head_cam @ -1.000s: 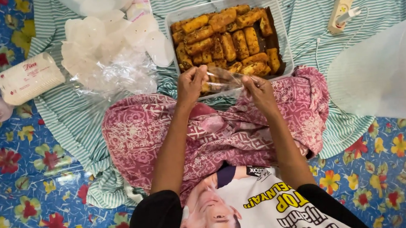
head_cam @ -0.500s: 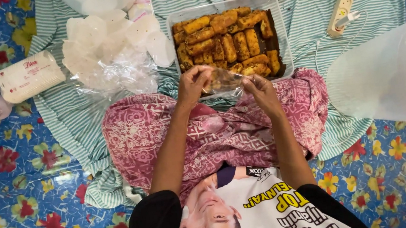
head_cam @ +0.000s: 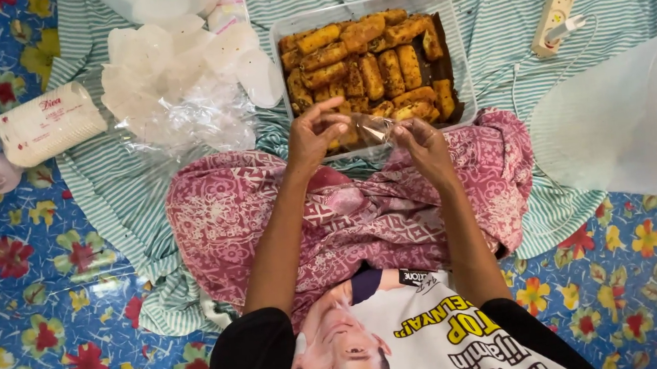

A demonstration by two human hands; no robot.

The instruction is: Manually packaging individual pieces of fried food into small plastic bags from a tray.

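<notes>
Seated person, head view. The left hand (head_cam: pixel 309 136) and right hand (head_cam: pixel 418 142) are raised over the lap, each pinching one end of a small clear plastic bag (head_cam: pixel 363 130) stretched between them; a fried pastry roll appears to sit inside, though the film blurs it. Just beyond both hands lies the clear tray of browned pastry rolls (head_cam: pixel 449 32), its near edge partly hidden by the bag. Further beyond the left hand lies a heap of empty clear bags (head_cam: pixel 173 71); past that, to the outer side, a white wrapped packet (head_cam: pixel 46 123). Well beyond the right hand is a white power strip (head_cam: pixel 554 17); outside it, a large translucent bucket (head_cam: pixel 619 116). Judgement: handling goes best with even tension at both ends, keeping the film taut without crushing the roll.
</notes>
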